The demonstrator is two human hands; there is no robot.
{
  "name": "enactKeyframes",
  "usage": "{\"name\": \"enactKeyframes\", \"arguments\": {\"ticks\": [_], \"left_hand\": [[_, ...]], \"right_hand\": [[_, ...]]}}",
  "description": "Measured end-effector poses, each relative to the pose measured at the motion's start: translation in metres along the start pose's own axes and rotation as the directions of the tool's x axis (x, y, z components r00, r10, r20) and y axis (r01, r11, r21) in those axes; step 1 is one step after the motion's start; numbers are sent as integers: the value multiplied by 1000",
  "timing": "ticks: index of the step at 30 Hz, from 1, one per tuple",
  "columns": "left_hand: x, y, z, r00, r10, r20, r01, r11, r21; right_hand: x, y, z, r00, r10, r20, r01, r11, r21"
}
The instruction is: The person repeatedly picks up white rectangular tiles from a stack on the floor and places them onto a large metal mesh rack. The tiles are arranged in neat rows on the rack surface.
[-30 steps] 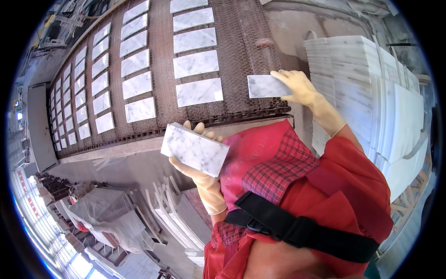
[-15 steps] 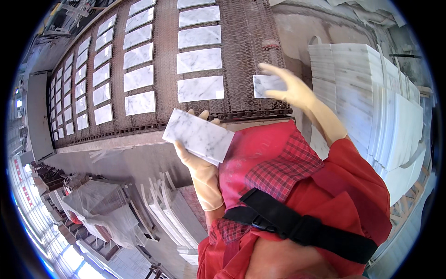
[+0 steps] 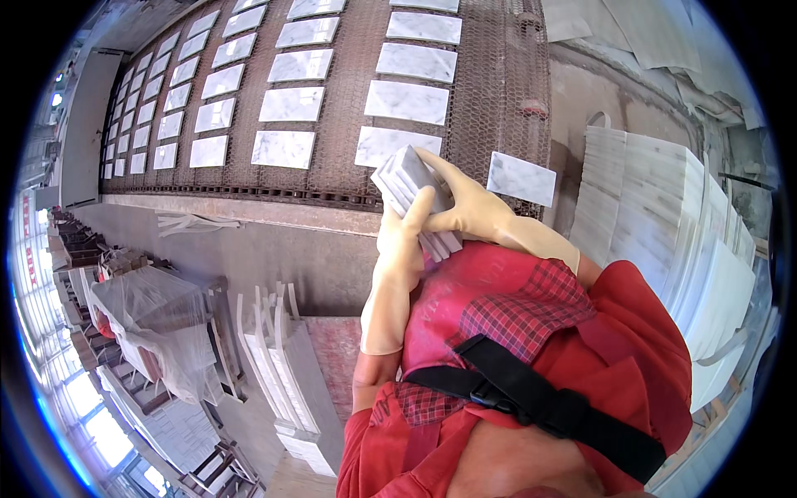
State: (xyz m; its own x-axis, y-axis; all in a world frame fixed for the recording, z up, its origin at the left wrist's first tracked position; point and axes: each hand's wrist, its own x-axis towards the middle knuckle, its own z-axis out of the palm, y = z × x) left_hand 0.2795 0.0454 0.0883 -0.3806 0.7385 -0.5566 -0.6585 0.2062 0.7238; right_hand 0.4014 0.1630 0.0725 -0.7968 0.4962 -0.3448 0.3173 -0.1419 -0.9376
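Observation:
A small stack of white, grey-veined marble tiles (image 3: 403, 180) is tilted in front of my body, its layered edges showing. My left hand (image 3: 402, 236), in a cream rubber glove, grips the stack from the left and below, thumb across its edges. From the right, my right hand (image 3: 475, 212), gloved alike, closes round the same stack, its fingers along the far side. Just beyond the stack lies a single marble tile (image 3: 407, 146) on the mesh conveyor belt (image 3: 490, 91). Another loose tile (image 3: 521, 178) rests near the belt's right edge, apart from both hands.
Rows of marble tiles (image 3: 288, 104) cover the belt toward the left. Strapped white slabs (image 3: 647, 191) stand at the right. Below the conveyor's near ledge (image 3: 274, 213), a pile of white stone pieces (image 3: 286, 382) and plastic-wrapped goods (image 3: 158, 319) stand on the left.
My right hand has left the loose tile on the right and come to the stack. The stack, in my left hand before, has turned edge-on. The view has shifted, moving the belt.

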Motion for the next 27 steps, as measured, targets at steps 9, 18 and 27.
{"name": "enactKeyframes", "arguments": {"ticks": [9,18,27], "left_hand": [[-4,-1,5,998,-28,-49,39,967,252],[-8,-3,1,973,-119,196,166,956,-241],[1,-17,-5,960,-221,170,252,949,-187]], "right_hand": [[-7,10,-15,997,31,69,-39,993,110],[-21,16,-59,988,41,-149,5,956,293],[28,67,-183,948,-158,-275,-183,435,-882]]}}
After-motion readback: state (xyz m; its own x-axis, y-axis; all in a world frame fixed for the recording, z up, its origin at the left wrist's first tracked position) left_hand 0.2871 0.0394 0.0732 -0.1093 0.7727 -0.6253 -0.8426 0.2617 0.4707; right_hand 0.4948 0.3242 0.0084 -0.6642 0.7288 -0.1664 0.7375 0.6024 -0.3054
